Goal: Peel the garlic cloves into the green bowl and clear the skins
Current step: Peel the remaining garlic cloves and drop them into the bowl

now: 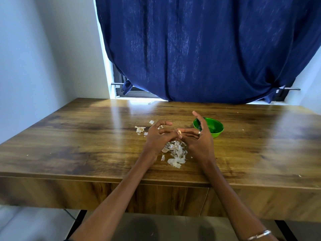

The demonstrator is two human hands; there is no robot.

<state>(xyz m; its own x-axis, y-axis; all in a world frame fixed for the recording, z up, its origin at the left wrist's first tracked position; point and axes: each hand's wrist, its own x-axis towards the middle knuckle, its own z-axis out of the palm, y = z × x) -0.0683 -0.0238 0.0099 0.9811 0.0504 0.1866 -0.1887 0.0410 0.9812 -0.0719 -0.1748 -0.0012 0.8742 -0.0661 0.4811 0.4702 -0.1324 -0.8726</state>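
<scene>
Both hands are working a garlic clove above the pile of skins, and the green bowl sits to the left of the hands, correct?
Not quite. In the head view the green bowl sits to the right of the hands, behind the right hand, not to the left. The rest stands: the left hand and right hand pinch a garlic clove above the pile of skins.

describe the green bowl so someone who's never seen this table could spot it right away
On the wooden table under the blue curtain, look just beyond the right hand. The green bowl sits there, small and round, the only bright green thing; the garlic skins nearby are pale and papery.
</scene>
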